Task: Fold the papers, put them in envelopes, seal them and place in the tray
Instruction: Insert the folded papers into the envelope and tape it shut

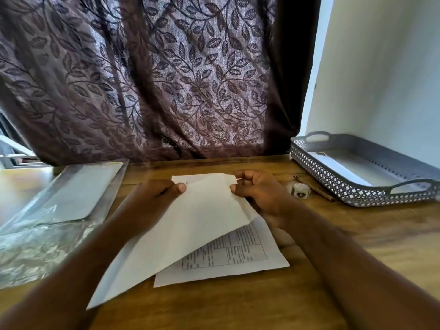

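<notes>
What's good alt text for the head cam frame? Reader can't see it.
Two bare hands, left hand and right hand, pinch the far edge of a white sheet, lifting it over a printed page on a wooden table. A grey perforated tray sits at right, a plastic-wrapped pack at left.

Both hands are being kept on the far edge of a lifted sheet [181,225], the left hand [154,198] at its left corner, the right hand [257,191] at its right. Right of the right grip, passage is being narrowed by a small white object [300,189] and a stick [314,186], with the tray [333,184] just beyond. Left of the left grip, bare table [133,172] is being left open up to the plastic wrap [47,222]. Beyond both grips, a curtain [166,79] is closing off the far side.
</notes>
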`<state>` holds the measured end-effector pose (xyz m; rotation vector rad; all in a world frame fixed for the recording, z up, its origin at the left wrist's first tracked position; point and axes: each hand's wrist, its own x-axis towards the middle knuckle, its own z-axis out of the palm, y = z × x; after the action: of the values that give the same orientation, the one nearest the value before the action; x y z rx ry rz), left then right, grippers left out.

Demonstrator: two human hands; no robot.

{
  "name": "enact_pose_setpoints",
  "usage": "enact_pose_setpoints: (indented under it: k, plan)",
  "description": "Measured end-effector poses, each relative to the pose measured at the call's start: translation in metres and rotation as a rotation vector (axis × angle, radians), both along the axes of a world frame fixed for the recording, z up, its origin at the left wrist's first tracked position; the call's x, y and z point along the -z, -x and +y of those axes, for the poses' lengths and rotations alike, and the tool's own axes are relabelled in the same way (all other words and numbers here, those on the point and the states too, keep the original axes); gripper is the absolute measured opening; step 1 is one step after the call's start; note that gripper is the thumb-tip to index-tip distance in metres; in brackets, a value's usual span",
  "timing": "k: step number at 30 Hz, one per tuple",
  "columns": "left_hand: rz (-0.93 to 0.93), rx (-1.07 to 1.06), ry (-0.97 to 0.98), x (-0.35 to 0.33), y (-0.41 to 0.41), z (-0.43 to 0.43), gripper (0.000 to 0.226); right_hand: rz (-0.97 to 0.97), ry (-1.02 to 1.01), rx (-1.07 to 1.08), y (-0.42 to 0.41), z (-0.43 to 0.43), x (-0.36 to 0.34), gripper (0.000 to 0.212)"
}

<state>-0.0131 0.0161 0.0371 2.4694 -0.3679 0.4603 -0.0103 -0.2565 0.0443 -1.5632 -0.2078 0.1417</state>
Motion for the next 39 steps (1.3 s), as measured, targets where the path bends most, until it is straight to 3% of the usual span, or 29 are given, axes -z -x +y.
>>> enact_pose_setpoints:
  k: [4, 8, 14, 19, 25, 27, 33, 39]
  plan:
    - [0.073, 0.08, -0.005, -0.001, 0.003, -0.004, 0.03, -0.091, 0.076, 0.042, 0.0, 0.006, 0.004, 0.042]
    - [0.118, 0.172, 0.048, -0.004, 0.005, -0.006, 0.018, -0.042, 0.014, -0.078, 0.003, 0.011, 0.006, 0.052]
    - [0.069, 0.188, 0.116, -0.006, 0.006, -0.007, 0.019, 0.005, -0.107, -0.121, 0.004, 0.008, 0.003, 0.04]
    - [0.04, 0.2, 0.098, -0.007, 0.008, -0.005, 0.015, 0.003, -0.084, -0.122, 0.005, 0.006, 0.001, 0.04]
    - [0.005, 0.219, 0.082, -0.009, 0.007, -0.005, 0.014, -0.314, 0.384, 0.119, 0.008, 0.015, 0.008, 0.046]
    - [-0.002, 0.225, 0.082, -0.01, 0.008, -0.006, 0.018, -0.365, 0.451, 0.181, 0.008, 0.016, 0.009, 0.045]
    - [-0.007, 0.221, 0.076, -0.011, 0.012, -0.011, 0.009, -0.309, 0.472, 0.167, 0.013, 0.016, 0.006, 0.033]
    - [0.035, 0.204, 0.068, -0.012, 0.014, -0.013, 0.014, -0.229, 0.316, 0.223, 0.017, 0.019, -0.001, 0.022]
